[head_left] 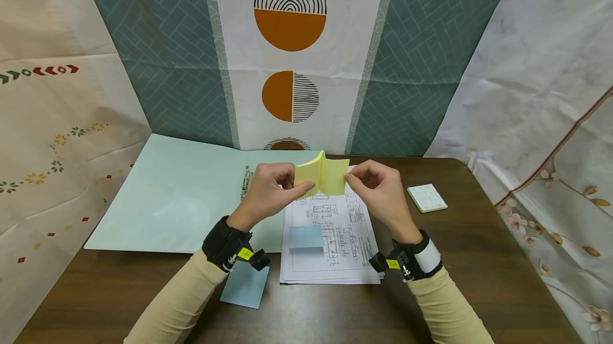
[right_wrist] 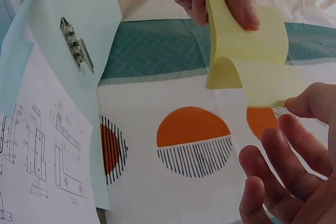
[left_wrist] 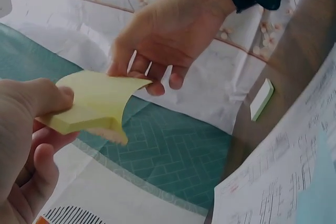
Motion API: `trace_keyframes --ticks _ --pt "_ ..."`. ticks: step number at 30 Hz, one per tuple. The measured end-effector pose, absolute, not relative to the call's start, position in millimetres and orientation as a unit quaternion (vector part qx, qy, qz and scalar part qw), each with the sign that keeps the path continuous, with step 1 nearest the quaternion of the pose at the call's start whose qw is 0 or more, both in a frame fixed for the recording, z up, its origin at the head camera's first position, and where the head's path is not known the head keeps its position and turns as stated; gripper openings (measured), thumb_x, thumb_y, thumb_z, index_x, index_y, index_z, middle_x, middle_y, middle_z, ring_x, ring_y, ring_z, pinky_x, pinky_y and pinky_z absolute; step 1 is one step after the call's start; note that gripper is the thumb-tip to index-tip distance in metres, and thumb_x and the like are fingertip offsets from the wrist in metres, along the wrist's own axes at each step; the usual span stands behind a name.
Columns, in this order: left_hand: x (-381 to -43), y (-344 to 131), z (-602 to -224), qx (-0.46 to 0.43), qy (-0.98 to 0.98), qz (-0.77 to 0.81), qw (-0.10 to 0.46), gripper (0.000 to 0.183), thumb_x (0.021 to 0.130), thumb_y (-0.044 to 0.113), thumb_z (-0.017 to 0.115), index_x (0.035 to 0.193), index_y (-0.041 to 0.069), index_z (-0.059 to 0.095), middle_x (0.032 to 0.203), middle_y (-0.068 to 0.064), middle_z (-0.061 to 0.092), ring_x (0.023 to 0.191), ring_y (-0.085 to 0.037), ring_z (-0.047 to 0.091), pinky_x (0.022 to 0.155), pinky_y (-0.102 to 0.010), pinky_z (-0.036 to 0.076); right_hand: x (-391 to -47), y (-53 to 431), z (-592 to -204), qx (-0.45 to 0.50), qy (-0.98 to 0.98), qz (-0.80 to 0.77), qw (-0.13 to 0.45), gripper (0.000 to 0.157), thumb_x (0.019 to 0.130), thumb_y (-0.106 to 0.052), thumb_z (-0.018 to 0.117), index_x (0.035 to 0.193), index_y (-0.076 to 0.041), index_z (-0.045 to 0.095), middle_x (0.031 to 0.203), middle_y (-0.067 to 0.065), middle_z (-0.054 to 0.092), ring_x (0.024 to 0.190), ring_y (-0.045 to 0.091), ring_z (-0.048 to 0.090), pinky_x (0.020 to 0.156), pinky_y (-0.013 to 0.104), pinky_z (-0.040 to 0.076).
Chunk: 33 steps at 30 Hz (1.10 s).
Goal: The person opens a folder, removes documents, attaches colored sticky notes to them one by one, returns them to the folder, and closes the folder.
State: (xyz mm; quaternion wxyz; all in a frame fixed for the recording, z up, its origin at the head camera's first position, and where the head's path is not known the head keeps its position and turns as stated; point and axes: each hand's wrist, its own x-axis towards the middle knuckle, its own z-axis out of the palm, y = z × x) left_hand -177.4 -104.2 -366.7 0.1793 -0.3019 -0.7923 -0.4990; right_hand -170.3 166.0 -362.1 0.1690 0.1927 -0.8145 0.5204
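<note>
My left hand [head_left: 270, 190] grips a yellow sticky note pad [left_wrist: 79, 120], thumb on its face and fingers behind. The pad is held up above the printed drawing sheets [head_left: 330, 243]. Between thumb and finger, my right hand [head_left: 380, 190] pinches the edge of the top yellow note [right_wrist: 270, 83]. That note bends away from the pad and is still joined to it along one side. In the right wrist view the other fingers of the right hand are loosely bent. A blue sticky note [head_left: 306, 237] lies on the top drawing sheet.
An open pale-green ring binder [head_left: 182, 200] lies at the left, its metal clip [head_left: 246, 182] near the sheets. Another blue note [head_left: 245, 284] lies on the table [head_left: 325, 315] near the left wrist. A white pad [head_left: 427, 198] sits at the right. Patterned cloths hang around the table.
</note>
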Motion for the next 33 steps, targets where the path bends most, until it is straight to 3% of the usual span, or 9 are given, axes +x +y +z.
trace_keyframes --ticks 8,14,18,25,33 --pt "-184.8 -107.6 -371.0 -0.292 -0.815 -0.426 0.262 0.015 0.090 -0.002 0.088 0.083 -0.001 0.074 0.076 -0.014 0.076 0.063 -0.019 0.063 0.063 -0.019 0.052 -169.0 164.3 -362.5 0.183 -0.819 0.518 0.164 0.014 0.102 -0.007 0.080 0.113 0.001 0.081 0.104 0.020 0.080 0.084 0.007 0.066 0.076 0.021 0.054" --pt "-186.3 -107.5 -372.9 -0.289 -0.834 -0.336 0.329 0.014 0.088 0.000 0.093 0.090 -0.004 0.080 0.082 -0.016 0.081 0.067 -0.025 0.075 0.065 -0.030 0.065 -166.2 160.8 -361.5 0.170 -0.820 0.520 0.168 0.027 0.102 -0.008 0.080 0.127 0.000 0.079 0.111 0.022 0.081 0.092 -0.002 0.069 0.080 0.021 0.054" --pt "-185.9 -105.6 -375.4 -0.281 -0.844 -0.279 0.362 0.018 0.087 0.003 0.095 0.089 -0.003 0.078 0.081 -0.015 0.080 0.069 -0.027 0.079 0.064 -0.031 0.067 -164.2 157.6 -361.3 0.172 -0.821 0.517 0.167 0.032 0.101 -0.008 0.080 0.132 0.000 0.078 0.111 0.022 0.082 0.092 -0.003 0.069 0.078 0.020 0.054" --pt "-179.7 -99.9 -375.6 -0.266 -0.848 -0.236 0.393 0.018 0.087 0.003 0.095 0.088 -0.001 0.077 0.080 -0.014 0.080 0.062 -0.024 0.074 0.058 -0.027 0.060 -161.4 148.6 -364.3 0.168 -0.830 0.510 0.150 0.033 0.101 -0.012 0.082 0.133 -0.004 0.079 0.109 0.017 0.085 0.094 0.007 0.073 0.078 0.022 0.056" --pt "-170.2 -89.0 -375.2 -0.289 -0.838 -0.225 0.405 0.025 0.085 0.004 0.098 0.083 0.003 0.073 0.074 -0.010 0.076 0.059 -0.020 0.073 0.057 -0.026 0.060 -158.7 139.5 -367.6 0.180 -0.833 0.504 0.139 0.033 0.100 -0.014 0.083 0.132 -0.004 0.080 0.107 0.016 0.086 0.097 0.024 0.081 0.079 0.025 0.061"
